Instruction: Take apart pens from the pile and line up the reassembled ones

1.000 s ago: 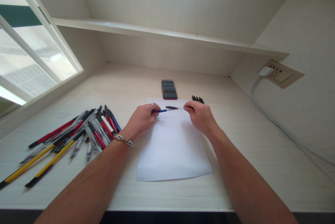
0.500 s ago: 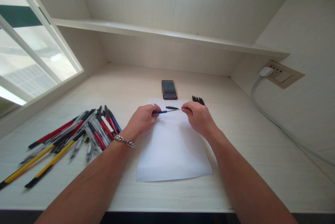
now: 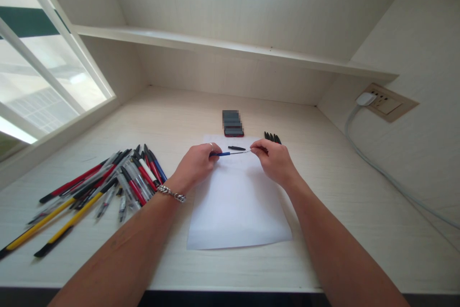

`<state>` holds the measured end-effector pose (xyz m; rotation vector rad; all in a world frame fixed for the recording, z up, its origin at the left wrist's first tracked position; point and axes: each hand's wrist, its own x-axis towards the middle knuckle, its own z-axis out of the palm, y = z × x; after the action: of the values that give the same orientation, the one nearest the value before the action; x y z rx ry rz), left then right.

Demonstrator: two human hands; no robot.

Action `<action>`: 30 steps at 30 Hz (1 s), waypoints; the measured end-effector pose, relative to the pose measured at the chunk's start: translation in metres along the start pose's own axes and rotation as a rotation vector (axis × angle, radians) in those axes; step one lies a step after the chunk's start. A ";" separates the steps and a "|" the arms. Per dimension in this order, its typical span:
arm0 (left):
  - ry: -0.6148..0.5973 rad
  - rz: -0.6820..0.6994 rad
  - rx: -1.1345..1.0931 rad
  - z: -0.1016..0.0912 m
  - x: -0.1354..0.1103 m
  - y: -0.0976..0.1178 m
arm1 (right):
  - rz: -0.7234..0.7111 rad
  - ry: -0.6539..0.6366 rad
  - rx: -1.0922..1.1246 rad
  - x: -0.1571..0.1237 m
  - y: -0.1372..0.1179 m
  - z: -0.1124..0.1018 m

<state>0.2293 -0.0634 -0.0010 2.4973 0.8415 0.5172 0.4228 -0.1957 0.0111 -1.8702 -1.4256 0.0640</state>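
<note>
The pale wood-grain counter (image 3: 359, 216) carries a white sheet of paper (image 3: 235, 211) mid-way along its front edge. A heap of red, black, blue and yellow plastic pens (image 3: 108, 185) lies towards the left edge. A dark, red-rimmed phone (image 3: 233, 127) and a cluster of black pen caps (image 3: 272, 137) lie nearer the back edge.

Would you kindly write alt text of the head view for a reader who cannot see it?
The left hand and right hand each pinch one end of a thin pen refill over a white sheet of paper on a pale desk. A heap of pens lies to the left.
</note>
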 end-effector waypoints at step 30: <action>-0.015 0.000 -0.006 -0.003 -0.001 0.001 | 0.069 -0.077 0.108 0.004 0.000 0.012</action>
<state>0.2281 -0.0638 0.0015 2.4927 0.8324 0.4992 0.4183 -0.1860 0.0037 -1.8452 -1.3810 0.2446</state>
